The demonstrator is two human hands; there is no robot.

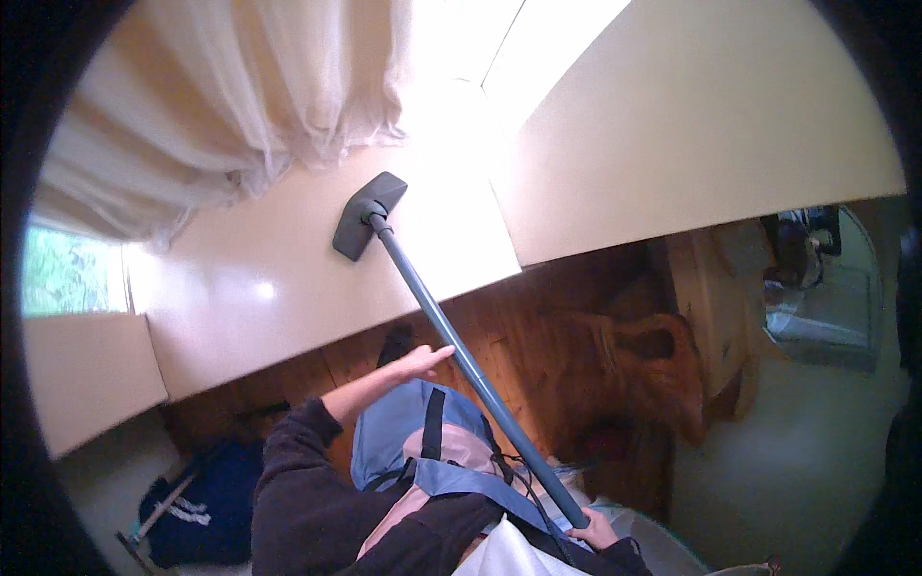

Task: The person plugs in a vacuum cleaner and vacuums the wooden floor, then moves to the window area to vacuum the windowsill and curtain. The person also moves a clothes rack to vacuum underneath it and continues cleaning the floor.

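A blue-grey vacuum cleaner tube [461, 351] slants across the middle of the view, with a dark grey floor nozzle [369, 214] at its far end. The nozzle rests on a pale, glossy window sill or ledge [288, 309], just short of the curtain hems. My right hand [595, 531] grips the tube's near end. Part-way along the tube, my left hand [425, 361] has its outstretched index finger touching or very close to it; the other fingers look loosely curled. A blue and pink bag [410, 432] with dark straps hangs against my body.
Gathered cream curtains [288, 86] hang over the ledge at the upper left. Below the ledge lies a brown wooden surface [504, 367], with a carved wooden chair back [659, 345] at the right. A mirror [828, 288] stands beyond it. Dark blue fabric [209, 511] lies at the lower left.
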